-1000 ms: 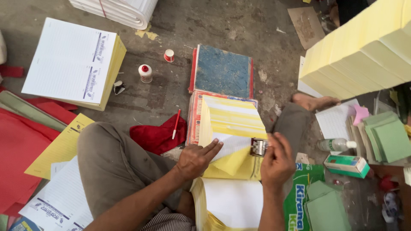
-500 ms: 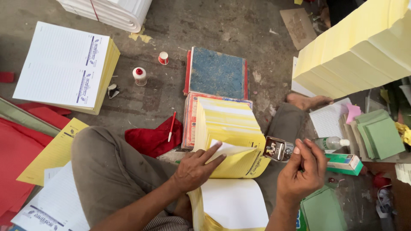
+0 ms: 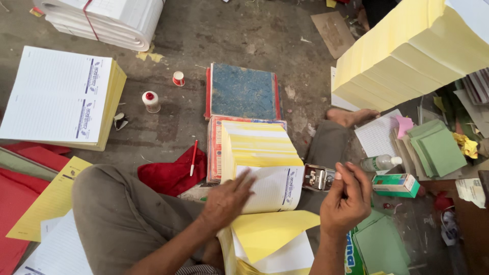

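Observation:
My left hand (image 3: 227,200) lies flat with fingers spread on a white ruled sheet (image 3: 272,189) of a yellow-and-white paper pad (image 3: 257,145) in front of my knee. Below it, turned yellow and white leaves (image 3: 270,239) hang over my lap. My right hand (image 3: 347,199) is closed around the handle of a small metal stamping device (image 3: 316,177), which sits at the pad's right edge. The pad rests on a red-edged stack (image 3: 214,147).
A blue-covered book (image 3: 243,91) lies beyond the pad. A tall stack of printed forms (image 3: 61,97) stands at left, yellow paper stacks (image 3: 407,51) at upper right. A red cloth with a red pen (image 3: 193,158), two small bottles (image 3: 151,101), green cards (image 3: 438,147) and a green box (image 3: 396,184) surround me.
A yellow leaf has flipped down toward my lap, showing a white ruled sheet. My left hand slid up onto it; my right hand brought the stamping device back to the pad's edge.

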